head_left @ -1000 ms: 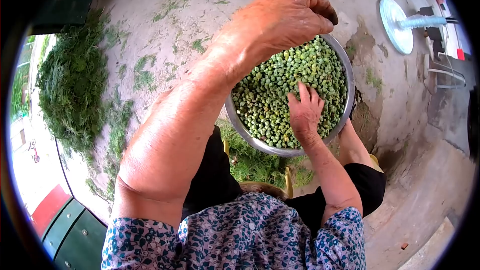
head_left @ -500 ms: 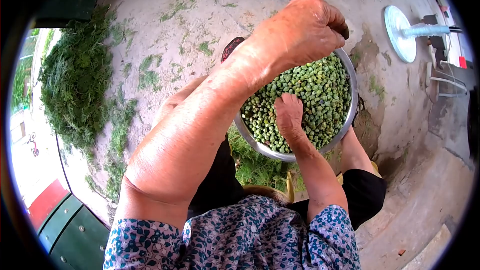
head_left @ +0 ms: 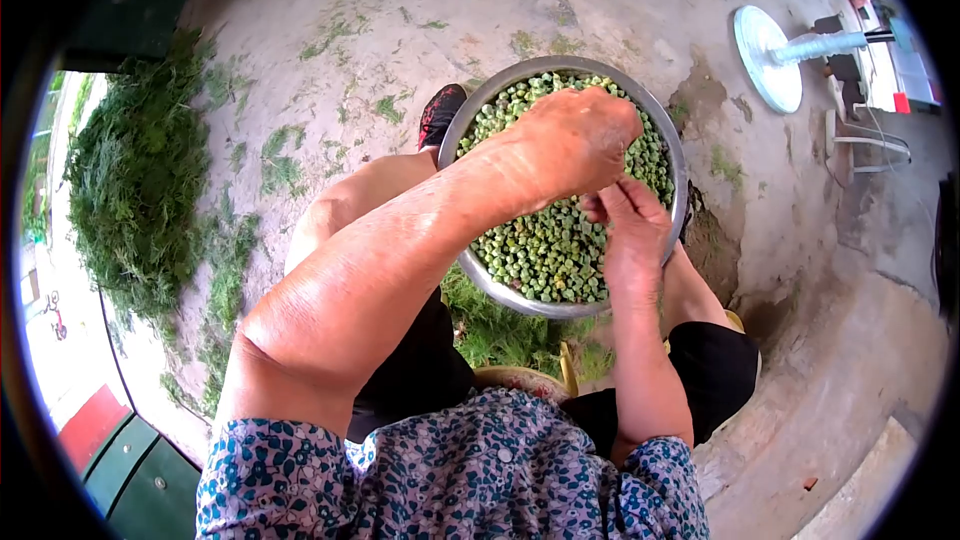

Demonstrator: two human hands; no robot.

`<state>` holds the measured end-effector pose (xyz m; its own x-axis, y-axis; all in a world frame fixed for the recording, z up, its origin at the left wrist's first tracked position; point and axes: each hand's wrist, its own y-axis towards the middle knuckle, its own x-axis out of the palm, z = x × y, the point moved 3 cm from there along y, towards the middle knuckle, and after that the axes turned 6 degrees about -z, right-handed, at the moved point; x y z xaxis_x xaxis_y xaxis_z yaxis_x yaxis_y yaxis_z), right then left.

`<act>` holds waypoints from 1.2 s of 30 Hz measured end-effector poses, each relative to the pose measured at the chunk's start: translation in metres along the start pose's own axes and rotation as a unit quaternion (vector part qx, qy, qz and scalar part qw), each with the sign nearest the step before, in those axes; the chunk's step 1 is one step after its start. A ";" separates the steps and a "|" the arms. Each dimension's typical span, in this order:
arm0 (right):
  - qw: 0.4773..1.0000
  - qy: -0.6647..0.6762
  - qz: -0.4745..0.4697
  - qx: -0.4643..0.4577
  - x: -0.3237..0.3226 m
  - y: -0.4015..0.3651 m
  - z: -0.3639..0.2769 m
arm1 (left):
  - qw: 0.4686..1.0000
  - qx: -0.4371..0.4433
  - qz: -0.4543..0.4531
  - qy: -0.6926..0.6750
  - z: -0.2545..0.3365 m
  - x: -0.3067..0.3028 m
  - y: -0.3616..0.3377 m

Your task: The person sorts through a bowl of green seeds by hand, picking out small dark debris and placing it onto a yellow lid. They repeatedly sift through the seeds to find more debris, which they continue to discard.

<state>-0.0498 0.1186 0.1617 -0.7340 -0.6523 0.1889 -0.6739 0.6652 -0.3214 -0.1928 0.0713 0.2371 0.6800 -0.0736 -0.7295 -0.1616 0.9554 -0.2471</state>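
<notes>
A round metal basin [head_left: 460, 130] full of small round green fruits [head_left: 550, 258], some of them darker, sits between my knees. My left hand [head_left: 590, 135] hangs over the far right part of the basin with its fingers curled. From this side, the fingertips are mostly hidden. Just below it, my right hand [head_left: 637, 225] is over the basin's right side, thumb and fingers drawn together in a pinch. The two hands meet closely at the fingertips. Whatever is between the fingers of either hand is too small or hidden to make out.
Feathery green cuttings [head_left: 135, 185] lie in a big heap on the left, with scraps scattered over the concrete floor [head_left: 560, 0]. More greenery [head_left: 505, 325] lies below the basin, by a yellowish container [head_left: 520, 380]. A stand with a round pale base [head_left: 768, 60] is at right.
My left hand has come down toward the basin from beyond its far rim. My right hand has lifted off the fruits and moved right to meet it. The view has shifted slightly.
</notes>
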 end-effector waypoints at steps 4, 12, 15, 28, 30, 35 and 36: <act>0.996 -0.018 -0.003 -0.089 0.005 0.000 -0.032 | 0.988 0.040 0.014 -0.146 0.001 0.001 0.004; 0.988 -0.073 0.011 -0.137 0.011 -0.006 -0.050 | 0.937 -0.022 0.029 -0.347 0.000 -0.006 -0.002; 0.969 -0.180 0.028 -0.166 0.012 -0.012 -0.050 | 0.974 0.006 0.111 -0.199 -0.002 -0.009 -0.002; 0.911 -0.412 -0.023 0.012 -0.023 -0.081 0.082 | 0.985 0.075 -0.038 -0.152 0.002 0.006 -0.007; 0.909 -0.416 -0.015 0.005 -0.024 -0.083 0.091 | 0.985 0.076 -0.029 -0.154 0.001 0.007 -0.006; 0.887 -0.460 -0.035 0.013 -0.025 -0.084 0.108 | 0.987 0.083 0.033 -0.137 -0.003 -0.003 -0.004; 0.879 -0.474 -0.052 0.026 -0.019 -0.088 0.115 | 0.986 0.069 0.036 -0.147 -0.003 -0.004 -0.004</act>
<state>0.0328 0.0305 0.0799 -0.2528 -0.7349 -0.6294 -0.7101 0.5827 -0.3952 -0.1971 0.0671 0.2391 0.8520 0.0622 -0.5198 -0.1313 0.9866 -0.0973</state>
